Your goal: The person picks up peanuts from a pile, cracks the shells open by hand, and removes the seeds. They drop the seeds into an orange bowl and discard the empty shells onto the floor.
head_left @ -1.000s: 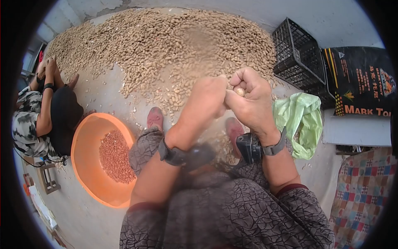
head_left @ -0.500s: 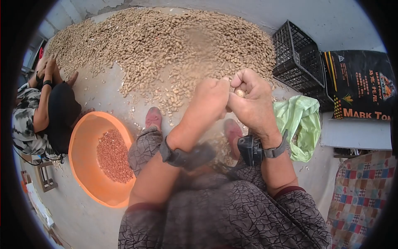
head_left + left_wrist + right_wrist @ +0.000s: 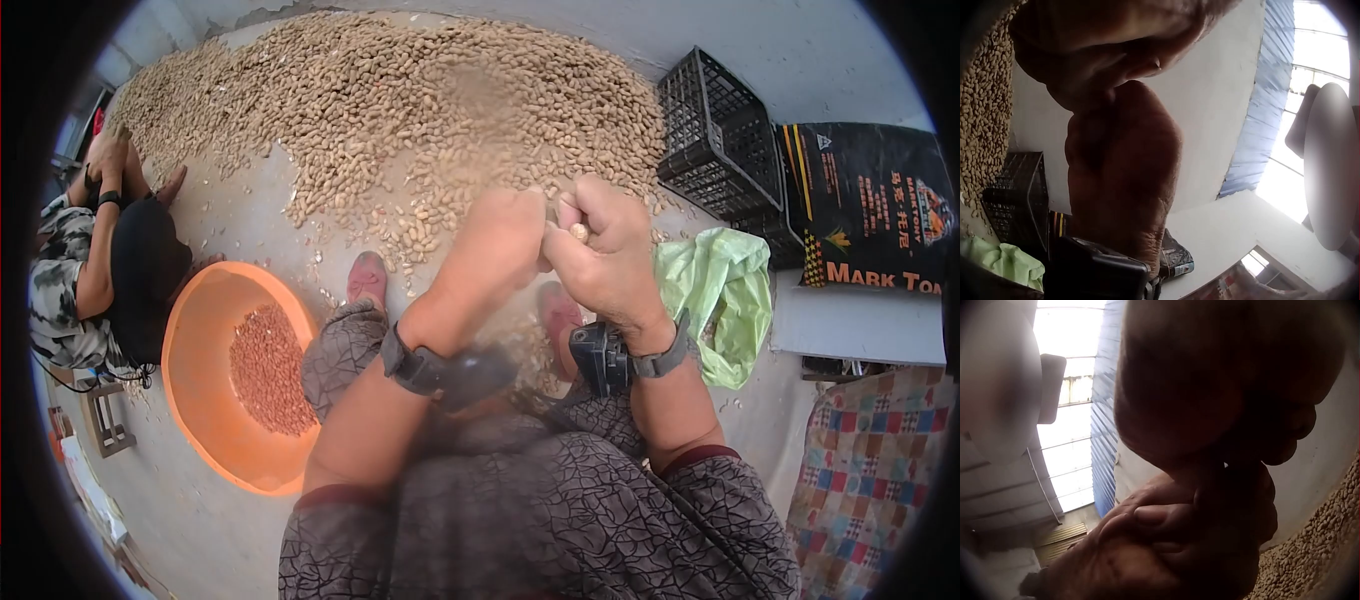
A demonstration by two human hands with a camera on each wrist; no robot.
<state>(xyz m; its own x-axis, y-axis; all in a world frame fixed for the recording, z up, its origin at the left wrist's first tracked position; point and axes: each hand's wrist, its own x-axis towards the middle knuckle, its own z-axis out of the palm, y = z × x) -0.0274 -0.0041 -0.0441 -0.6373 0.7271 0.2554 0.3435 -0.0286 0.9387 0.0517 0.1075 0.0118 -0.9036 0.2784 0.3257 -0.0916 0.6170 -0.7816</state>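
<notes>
The right hand [image 3: 608, 262] is curled round a peanut [image 3: 579, 232], which shows pale between its thumb and bent fingers, held up above the floor [image 3: 235, 540] in front of the person's lap. The left hand [image 3: 492, 245] meets it at the fingertips, its back to the head camera; its fingers bend inward and are mostly hidden, and I cannot tell whether they grip anything, since both wrist views are too dark there. Beneath, two reddish shoes [image 3: 367, 280] stand on the floor. A heap [image 3: 400, 110] of unshelled peanuts spreads along the floor's far edge, with strays trailing towards the shoes. An orange basin [image 3: 190, 400] stands beside the left knee, red kernels [image 3: 268, 370] gathered on its right side. At the floor's left edge sits a second person [image 3: 75, 300], hands together. Towards the far right corner stands a black crate [image 3: 720, 130], with a black sack [image 3: 870, 210] just beside it and a crumpled green bag [image 3: 715, 300] on the near side. Patchwork cloth [image 3: 870, 470] fills the near right corner
</notes>
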